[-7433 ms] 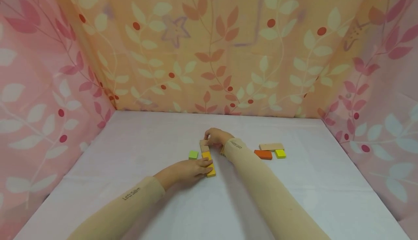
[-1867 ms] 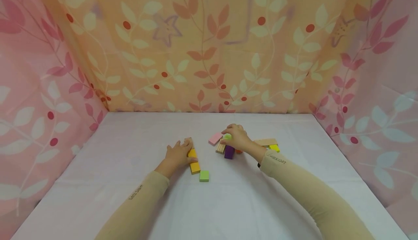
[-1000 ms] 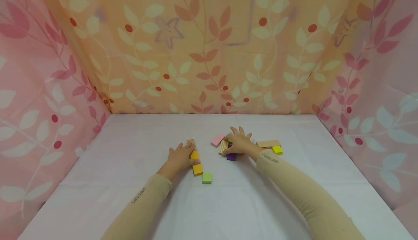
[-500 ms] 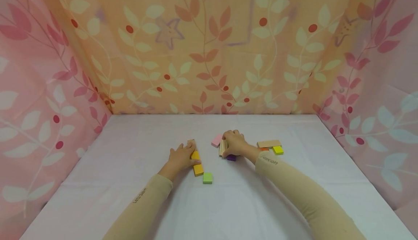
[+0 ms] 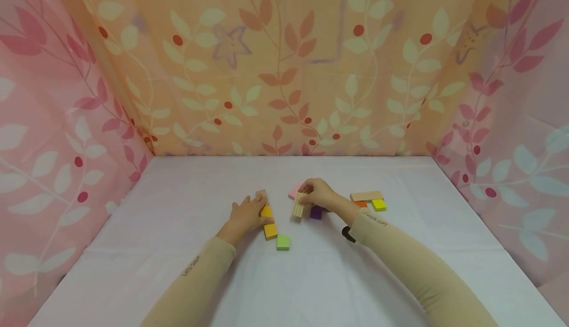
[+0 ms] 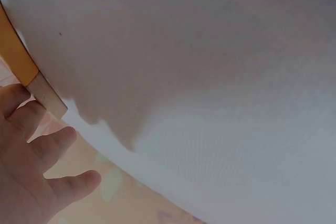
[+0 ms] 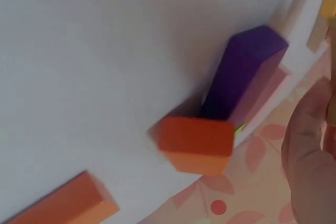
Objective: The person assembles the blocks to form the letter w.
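In the head view, my left hand (image 5: 243, 216) lies along a row made of a plain wooden block (image 5: 261, 193) at the far end and orange-yellow blocks (image 5: 269, 231) nearer me. Its fingers are spread, and the fingertips touch the row's left side and top. My right hand (image 5: 321, 193) pinches a grooved wooden block (image 5: 298, 207) between thumb and fingers, just right of the row. A purple block (image 5: 316, 212) sits under the right hand, with an orange-red block (image 7: 197, 142) beside it in the right wrist view. A pink block (image 5: 295, 190) is partly hidden behind the grooved one.
A light green block (image 5: 282, 242) lies near the row's near end. At the right are a long plain wooden block (image 5: 366, 196), an orange-red block (image 5: 360, 204) and a yellow block (image 5: 379, 205). Patterned curtains (image 5: 284, 70) enclose the white tabletop (image 5: 200, 179) behind and at both sides.
My right hand has taken hold of the grooved block and shifted it left, away from the purple block. Earlier, the light green block moved from the row's left to its near right; my left hand lately stays put.
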`<state>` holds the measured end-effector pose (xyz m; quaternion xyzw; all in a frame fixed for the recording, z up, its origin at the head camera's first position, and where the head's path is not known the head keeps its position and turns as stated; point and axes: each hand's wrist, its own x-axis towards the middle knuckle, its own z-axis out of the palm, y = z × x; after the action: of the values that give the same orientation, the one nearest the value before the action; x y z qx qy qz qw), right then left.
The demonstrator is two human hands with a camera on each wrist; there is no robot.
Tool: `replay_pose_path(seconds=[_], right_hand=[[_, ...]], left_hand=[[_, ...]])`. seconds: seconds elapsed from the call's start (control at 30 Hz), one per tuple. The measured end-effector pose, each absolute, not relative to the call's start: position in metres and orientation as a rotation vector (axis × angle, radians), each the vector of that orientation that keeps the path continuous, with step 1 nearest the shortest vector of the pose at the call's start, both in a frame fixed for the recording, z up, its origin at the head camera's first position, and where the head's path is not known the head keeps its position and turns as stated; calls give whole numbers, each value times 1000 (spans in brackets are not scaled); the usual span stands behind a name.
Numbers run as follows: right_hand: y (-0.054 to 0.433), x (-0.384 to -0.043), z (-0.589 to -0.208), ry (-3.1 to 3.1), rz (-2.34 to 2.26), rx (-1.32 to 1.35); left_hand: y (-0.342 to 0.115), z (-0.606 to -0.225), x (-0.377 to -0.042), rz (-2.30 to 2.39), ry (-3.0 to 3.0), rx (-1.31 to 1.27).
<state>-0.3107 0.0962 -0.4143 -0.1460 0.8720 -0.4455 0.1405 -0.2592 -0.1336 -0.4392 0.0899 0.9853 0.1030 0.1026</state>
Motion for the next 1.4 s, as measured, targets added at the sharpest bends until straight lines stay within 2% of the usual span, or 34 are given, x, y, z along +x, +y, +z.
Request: replay_pose_path(seconds=[0.2,0.67,1.4], right_hand=[[90,-298,-417,2390,-1292,-339],[75,-284,-423,2625,-707,-597],[79,-282,-426,2596,-673,-568]], left_hand=[[-133,-437,-260,296,2910,266],[-134,-434,-261,325,2904,268],[-131,-433,-256,323,2895,241]])
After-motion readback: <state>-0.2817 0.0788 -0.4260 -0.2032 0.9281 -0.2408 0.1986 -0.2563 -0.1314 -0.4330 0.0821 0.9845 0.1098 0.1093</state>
